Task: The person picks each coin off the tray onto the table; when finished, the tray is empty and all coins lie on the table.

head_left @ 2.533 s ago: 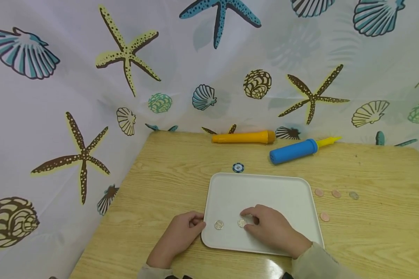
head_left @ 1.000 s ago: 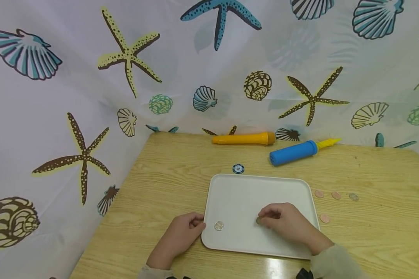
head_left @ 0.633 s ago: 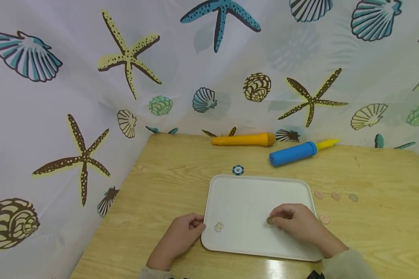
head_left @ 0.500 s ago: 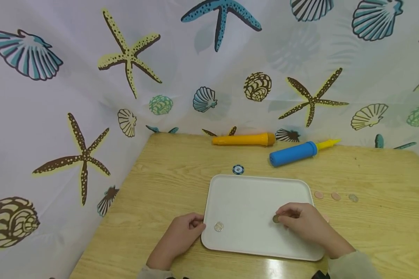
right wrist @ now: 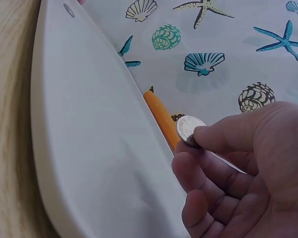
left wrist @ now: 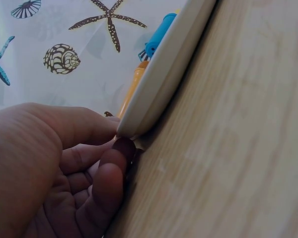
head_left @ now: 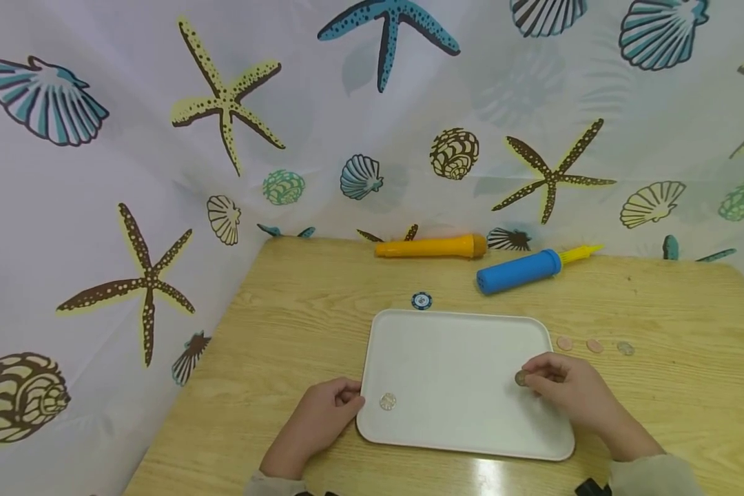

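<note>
My right hand point(head_left: 573, 389) pinches a silver coin point(right wrist: 187, 128) between thumb and fingers, above the right part of the white tray point(head_left: 452, 344). In the head view that coin point(head_left: 521, 377) looks darker and tilted. A second silver coin point(head_left: 387, 401) lies flat on the tray near its left side. My left hand point(head_left: 322, 417) holds the tray's left edge; in the left wrist view the thumb of the left hand point(left wrist: 64, 153) lies at the rim and curled fingers sit beneath it.
Right of the tray, two pinkish discs point(head_left: 564, 343) and a silver coin point(head_left: 625, 348) lie on the wooden table point(head_left: 285, 310). A blue-and-white poker chip point(head_left: 421, 300) lies behind the tray. Farther back are an orange microphone-shaped tube point(head_left: 430, 247) and a blue hand pump point(head_left: 517, 272).
My right hand has taken the second coin up off the tray's middle and carried it to the right. It now covers a pinkish disc beside the tray. My left hand stays put.
</note>
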Demonstrator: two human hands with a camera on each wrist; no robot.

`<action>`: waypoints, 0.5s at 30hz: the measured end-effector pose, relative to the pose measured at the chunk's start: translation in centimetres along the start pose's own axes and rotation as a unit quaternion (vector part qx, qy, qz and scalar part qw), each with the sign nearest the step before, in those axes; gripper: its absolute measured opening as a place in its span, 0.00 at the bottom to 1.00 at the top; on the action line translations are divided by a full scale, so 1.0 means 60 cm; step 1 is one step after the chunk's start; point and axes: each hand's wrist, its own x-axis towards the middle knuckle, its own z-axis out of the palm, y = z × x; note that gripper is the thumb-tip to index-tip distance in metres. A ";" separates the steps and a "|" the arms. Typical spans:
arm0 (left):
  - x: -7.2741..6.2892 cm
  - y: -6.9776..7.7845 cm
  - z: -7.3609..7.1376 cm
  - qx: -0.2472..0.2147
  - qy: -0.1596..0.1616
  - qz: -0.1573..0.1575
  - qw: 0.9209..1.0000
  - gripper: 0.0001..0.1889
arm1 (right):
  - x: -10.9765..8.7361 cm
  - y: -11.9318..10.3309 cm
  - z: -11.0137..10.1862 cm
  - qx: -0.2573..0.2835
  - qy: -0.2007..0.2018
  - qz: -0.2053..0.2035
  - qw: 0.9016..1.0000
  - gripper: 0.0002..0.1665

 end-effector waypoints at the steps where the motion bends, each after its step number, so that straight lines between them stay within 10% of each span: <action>1: 0.000 0.000 0.001 0.001 0.000 -0.001 1.000 0.14 | -0.001 0.003 -0.003 0.000 0.001 0.006 1.000 0.13; 15: 0.005 -0.008 0.004 0.010 -0.001 -0.012 1.000 0.14 | -0.014 0.041 -0.049 -0.015 0.039 0.034 0.999 0.13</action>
